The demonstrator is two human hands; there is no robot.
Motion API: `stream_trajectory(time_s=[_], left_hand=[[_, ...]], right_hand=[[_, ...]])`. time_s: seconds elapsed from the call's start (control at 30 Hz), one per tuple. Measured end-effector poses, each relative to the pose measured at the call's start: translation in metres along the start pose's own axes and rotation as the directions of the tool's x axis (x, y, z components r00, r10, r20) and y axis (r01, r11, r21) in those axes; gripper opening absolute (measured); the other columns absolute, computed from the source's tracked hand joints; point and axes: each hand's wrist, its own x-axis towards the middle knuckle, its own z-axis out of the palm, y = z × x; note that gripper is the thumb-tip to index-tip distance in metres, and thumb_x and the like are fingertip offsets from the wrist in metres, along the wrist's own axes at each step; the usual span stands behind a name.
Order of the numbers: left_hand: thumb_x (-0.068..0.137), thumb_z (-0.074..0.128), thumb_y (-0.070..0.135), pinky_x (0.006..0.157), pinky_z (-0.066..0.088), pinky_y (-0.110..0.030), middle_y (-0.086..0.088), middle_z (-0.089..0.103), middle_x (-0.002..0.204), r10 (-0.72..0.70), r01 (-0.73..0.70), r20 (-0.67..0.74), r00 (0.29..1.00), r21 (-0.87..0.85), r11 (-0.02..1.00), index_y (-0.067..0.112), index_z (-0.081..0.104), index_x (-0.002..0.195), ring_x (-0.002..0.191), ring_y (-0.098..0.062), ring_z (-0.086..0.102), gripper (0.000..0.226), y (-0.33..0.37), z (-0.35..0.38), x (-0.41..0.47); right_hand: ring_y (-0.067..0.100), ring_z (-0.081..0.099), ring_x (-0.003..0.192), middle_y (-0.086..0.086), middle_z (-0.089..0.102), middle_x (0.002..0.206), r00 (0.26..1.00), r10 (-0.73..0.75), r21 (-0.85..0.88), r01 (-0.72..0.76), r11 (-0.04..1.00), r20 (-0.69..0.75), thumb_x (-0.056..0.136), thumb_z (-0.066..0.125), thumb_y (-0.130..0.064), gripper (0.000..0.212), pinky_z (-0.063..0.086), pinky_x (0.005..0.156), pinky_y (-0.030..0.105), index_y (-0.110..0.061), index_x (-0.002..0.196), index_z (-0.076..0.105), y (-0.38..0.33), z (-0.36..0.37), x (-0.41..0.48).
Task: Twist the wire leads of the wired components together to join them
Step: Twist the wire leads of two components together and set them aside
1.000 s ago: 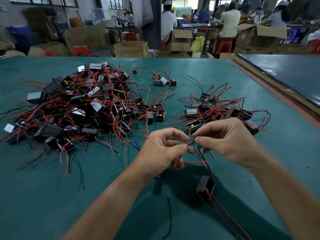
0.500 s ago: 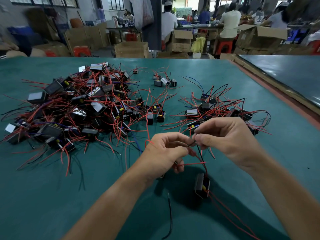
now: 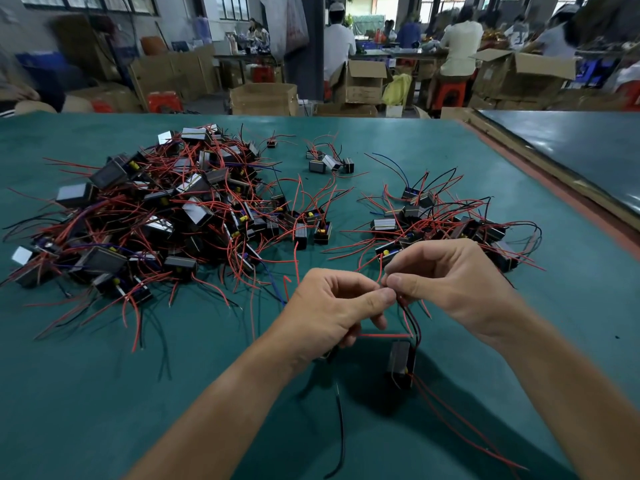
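Step in hand: twisting. Our left hand and right hand each pinch the leads above the component. Next, we judge: roll fingertips oppositely, pinch kept tight.

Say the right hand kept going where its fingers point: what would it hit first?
Probably the left hand: the right hand points at its thumb, almost touching, both pinching red and black wire leads.
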Motion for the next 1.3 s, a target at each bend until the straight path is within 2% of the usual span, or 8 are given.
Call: stream_trajectory(time_s=[0.3, 0.37, 0.43, 0.5, 0.63, 0.97, 1.17, 1.3], left_hand=[[0.085, 0.073, 0.016, 0.038, 0.031, -0.015, -0.002, 0.065, 0.057, 0.075, -0.078, -0.091, 0.993, -0.038, 0.996, 0.020, 0.077, 0.071, 0.036, -0.008, 0.036, 0.015, -0.0018, 0.0003, 0.0021], [0.083, 0.074, 0.016, 0.039, 0.028, -0.014, -0.001, 0.064, 0.055, 0.105, -0.109, -0.124, 0.987, -0.024, 0.994, 0.023, 0.077, 0.069, 0.036, -0.007, 0.035, 0.016, -0.0028, 0.0015, 0.0028], [0.083, 0.075, 0.013, 0.039, 0.029, -0.012, 0.001, 0.063, 0.052, 0.159, -0.163, -0.169, 0.973, -0.006, 0.987, 0.019, 0.076, 0.069, 0.035, -0.003, 0.038, 0.015, -0.0043, 0.0028, 0.0039], [0.083, 0.075, 0.007, 0.040, 0.032, -0.009, 0.003, 0.062, 0.050, 0.213, -0.216, -0.189, 0.959, 0.003, 0.976, 0.013, 0.076, 0.071, 0.035, 0.002, 0.043, 0.014, -0.0056, 0.0037, 0.0044], [0.083, 0.075, 0.004, 0.043, 0.034, -0.008, 0.004, 0.061, 0.049, 0.255, -0.249, -0.170, 0.952, 0.057, 0.967, 0.011, 0.075, 0.070, 0.038, 0.002, 0.046, 0.016, -0.0070, 0.0024, 0.0046], [0.084, 0.073, 0.002, 0.043, 0.035, -0.010, 0.007, 0.058, 0.047, 0.250, -0.243, -0.181, 0.951, 0.061, 0.968, 0.011, 0.073, 0.071, 0.040, 0.000, 0.047, 0.016, -0.0081, 0.0075, 0.0046], [0.082, 0.074, -0.003, 0.044, 0.038, -0.013, 0.005, 0.058, 0.049, 0.241, -0.241, -0.196, 0.951, 0.025, 0.970, 0.000, 0.073, 0.076, 0.041, -0.005, 0.049, 0.007, -0.0078, 0.0069, 0.0056], [0.081, 0.074, -0.002, 0.043, 0.038, -0.013, 0.006, 0.057, 0.049, 0.227, -0.227, -0.192, 0.955, 0.022, 0.974, 0.007, 0.073, 0.073, 0.040, -0.004, 0.048, 0.012, -0.0081, 0.0080, 0.0054]], right_hand=[[0.014, 0.067, 0.059, 0.020, 0.073, 0.074, 0.999, -0.039, -0.050, 0.037, 0.998, -0.034, 0.071, 0.073, -0.008, 0.011, 0.055, 0.056, 0.021, -0.003, 0.080, 0.076, -0.0031, 0.0015, -0.0009], [0.015, 0.067, 0.058, 0.017, 0.073, 0.072, 0.997, -0.062, -0.044, 0.059, 0.997, -0.054, 0.069, 0.074, -0.009, 0.007, 0.055, 0.057, 0.021, -0.013, 0.074, 0.077, -0.0037, 0.0034, -0.0012], [0.014, 0.066, 0.057, 0.011, 0.073, 0.069, 0.993, -0.099, -0.080, 0.094, 0.992, -0.062, 0.074, 0.076, -0.001, 0.017, 0.055, 0.057, 0.020, -0.018, 0.071, 0.078, -0.0030, 0.0042, -0.0011], [0.012, 0.065, 0.055, 0.008, 0.073, 0.068, 0.990, -0.127, -0.128, 0.119, 0.985, -0.063, 0.078, 0.074, 0.006, 0.027, 0.055, 0.056, 0.020, -0.020, 0.072, 0.078, -0.0023, 0.0044, -0.0010], [0.010, 0.064, 0.053, 0.005, 0.073, 0.067, 0.986, -0.158, -0.169, 0.145, 0.975, -0.063, 0.080, 0.073, 0.006, 0.026, 0.054, 0.056, 0.019, -0.019, 0.074, 0.077, -0.0015, 0.0054, -0.0011], [0.009, 0.063, 0.054, 0.007, 0.073, 0.068, 0.983, -0.174, -0.184, 0.159, 0.970, -0.064, 0.078, 0.074, 0.007, 0.023, 0.054, 0.056, 0.019, -0.016, 0.077, 0.077, -0.0002, 0.0034, -0.0002], [0.010, 0.062, 0.052, 0.007, 0.072, 0.066, 0.979, -0.191, -0.170, 0.178, 0.969, -0.064, 0.081, 0.072, 0.007, 0.024, 0.053, 0.054, 0.020, -0.016, 0.076, 0.075, -0.0008, 0.0055, -0.0011], [0.010, 0.062, 0.053, 0.006, 0.072, 0.067, 0.980, -0.185, -0.157, 0.172, 0.973, -0.068, 0.080, 0.071, 0.008, 0.023, 0.054, 0.055, 0.020, -0.014, 0.077, 0.074, -0.0020, 0.0056, -0.0012]])
